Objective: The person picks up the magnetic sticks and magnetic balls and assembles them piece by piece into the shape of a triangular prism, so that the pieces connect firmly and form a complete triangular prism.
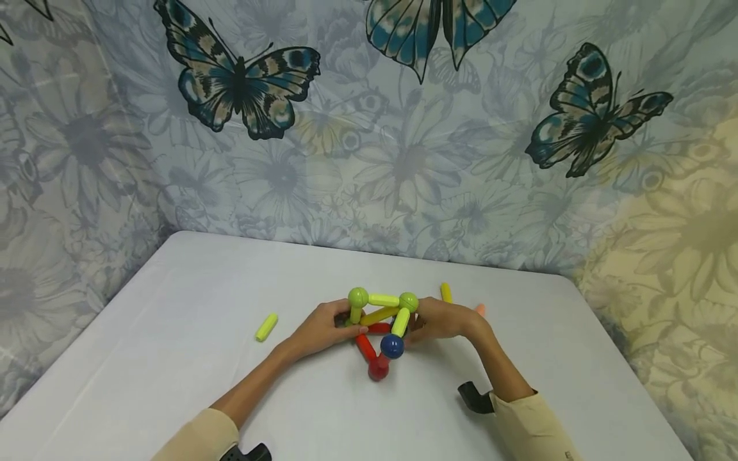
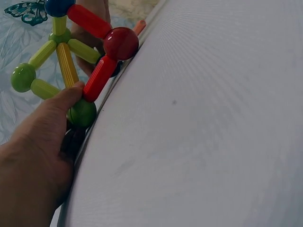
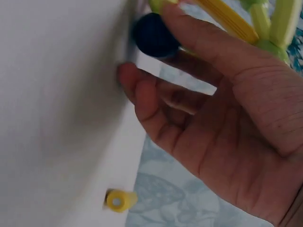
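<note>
A frame of magnetic rods and balls (image 1: 378, 368) stands on the table in front of me, in red, yellow, lime green and blue. My left hand (image 1: 325, 330) grips its left side; in the left wrist view the thumb lies by a green ball (image 2: 81, 113), where a red rod (image 2: 99, 79) and a yellow rod (image 2: 67, 64) meet. On the opposite side my right hand (image 1: 446, 318) holds the frame near a dark blue ball (image 3: 155, 35), thumb on the lime part above it and other fingers curled below. Another blue ball (image 1: 392, 346) sits higher, towards me.
A loose lime rod (image 1: 266, 327) lies left of the hands. Behind the right hand are a yellow rod (image 1: 446, 292) and an orange piece (image 1: 480, 310), partly hidden. The white table (image 1: 144, 358) reaches back to a butterfly-patterned cloth wall (image 1: 346, 160).
</note>
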Motion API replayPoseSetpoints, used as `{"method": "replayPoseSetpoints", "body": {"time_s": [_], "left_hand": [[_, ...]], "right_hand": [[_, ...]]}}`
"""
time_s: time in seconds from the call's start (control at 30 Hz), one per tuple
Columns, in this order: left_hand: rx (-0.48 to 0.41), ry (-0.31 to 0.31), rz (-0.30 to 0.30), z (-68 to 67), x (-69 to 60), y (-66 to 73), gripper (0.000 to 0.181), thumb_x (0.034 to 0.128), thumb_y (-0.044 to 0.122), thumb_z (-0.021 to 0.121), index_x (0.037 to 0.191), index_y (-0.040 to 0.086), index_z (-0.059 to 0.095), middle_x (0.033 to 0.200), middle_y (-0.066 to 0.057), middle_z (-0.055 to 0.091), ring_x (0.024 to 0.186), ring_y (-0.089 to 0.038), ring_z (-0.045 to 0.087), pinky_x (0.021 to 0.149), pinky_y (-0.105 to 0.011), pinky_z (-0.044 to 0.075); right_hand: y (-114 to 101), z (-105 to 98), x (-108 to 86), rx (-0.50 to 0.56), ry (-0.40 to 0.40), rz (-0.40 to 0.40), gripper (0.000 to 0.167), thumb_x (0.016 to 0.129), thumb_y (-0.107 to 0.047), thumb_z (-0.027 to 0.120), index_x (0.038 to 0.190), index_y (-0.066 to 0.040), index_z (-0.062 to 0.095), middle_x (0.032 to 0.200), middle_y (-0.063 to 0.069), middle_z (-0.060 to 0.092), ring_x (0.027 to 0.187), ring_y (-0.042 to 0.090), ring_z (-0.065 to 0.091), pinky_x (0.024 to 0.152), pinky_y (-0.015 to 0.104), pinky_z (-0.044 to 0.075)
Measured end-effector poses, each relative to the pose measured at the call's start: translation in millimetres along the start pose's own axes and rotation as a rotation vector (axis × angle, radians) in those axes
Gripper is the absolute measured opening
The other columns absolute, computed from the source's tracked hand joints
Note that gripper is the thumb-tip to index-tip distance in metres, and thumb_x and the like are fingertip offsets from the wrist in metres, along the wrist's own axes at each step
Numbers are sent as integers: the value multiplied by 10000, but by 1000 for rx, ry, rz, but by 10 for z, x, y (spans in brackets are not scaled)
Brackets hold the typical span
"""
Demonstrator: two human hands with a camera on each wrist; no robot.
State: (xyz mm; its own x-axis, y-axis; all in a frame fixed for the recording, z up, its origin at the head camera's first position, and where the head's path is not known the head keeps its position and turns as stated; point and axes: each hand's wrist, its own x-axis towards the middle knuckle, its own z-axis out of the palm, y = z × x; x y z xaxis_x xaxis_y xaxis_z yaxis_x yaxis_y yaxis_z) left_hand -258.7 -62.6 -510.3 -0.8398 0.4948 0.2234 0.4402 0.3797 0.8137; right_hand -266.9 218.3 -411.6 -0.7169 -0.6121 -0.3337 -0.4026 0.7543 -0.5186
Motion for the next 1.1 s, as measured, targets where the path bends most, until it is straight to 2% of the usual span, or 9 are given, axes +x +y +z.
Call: {"method": "replayPoseSetpoints", "body": {"time_s": [0.13,0.33,0.43,0.6,0.73,0.83,0.9,1.0,1.1], "left_hand": [[-30,-20,-23,-10,3,11,259,941,315,788,1120,151,701,1024,18,697,942,-113,587,868,-230,499],[-76,-107,-44,-102,17,133,451,914,298,821,1305,127,677,1242,1,726,1120,-149,649,1017,-318,531],[-30,-160,-45,-301,16,237,578,880,290,856,1391,146,626,1332,-21,686,1234,-225,643,1096,-420,517],[185,-177,-78,-877,-62,387,642,897,292,839,1460,155,563,1384,-119,650,1245,-294,627,1086,-525,508],[413,-213,-269,-1290,-201,400,458,906,359,819,1233,89,647,1080,-110,694,936,-214,633,815,-410,542],[496,-344,-425,-1415,-282,350,390,896,391,821,1038,77,640,907,-55,650,787,-167,561,698,-314,450],[512,-419,-469,-1424,-308,310,360,889,368,832,944,92,607,839,-21,612,752,-147,526,678,-287,409],[498,-461,-423,-1399,-312,263,312,886,274,842,857,111,577,780,12,545,717,-127,482,665,-268,386],[367,-429,-274,-1373,-295,287,212,893,188,829,890,130,625,847,37,601,790,-99,552,714,-257,459]], "right_hand": [[50,76,69,20,1,-32,236,957,-204,758,1155,-104,677,991,-7,688,911,130,605,866,319,542],[77,87,60,40,-14,27,226,983,-186,727,1180,-109,645,970,7,653,860,144,584,798,290,517],[77,93,65,47,-21,28,217,989,-184,720,1178,-112,639,969,6,641,855,142,580,796,286,511],[55,115,85,57,-23,12,261,956,-180,761,1180,-97,657,953,9,618,892,165,547,831,313,480],[34,108,89,54,-32,40,271,933,-195,790,1152,-91,668,887,2,577,865,166,524,797,311,448],[31,99,83,42,-39,50,213,935,-196,783,1093,-90,687,833,-11,545,823,152,509,754,292,429],[30,92,83,32,-36,48,169,936,-186,776,1049,-91,693,809,-19,532,801,145,502,735,282,422],[21,92,86,29,-36,40,146,939,-181,767,1026,-90,693,782,-24,506,777,138,493,715,275,410],[11,102,100,45,-43,31,210,941,-193,772,1107,-91,692,813,-24,530,795,138,504,733,280,420]]}}
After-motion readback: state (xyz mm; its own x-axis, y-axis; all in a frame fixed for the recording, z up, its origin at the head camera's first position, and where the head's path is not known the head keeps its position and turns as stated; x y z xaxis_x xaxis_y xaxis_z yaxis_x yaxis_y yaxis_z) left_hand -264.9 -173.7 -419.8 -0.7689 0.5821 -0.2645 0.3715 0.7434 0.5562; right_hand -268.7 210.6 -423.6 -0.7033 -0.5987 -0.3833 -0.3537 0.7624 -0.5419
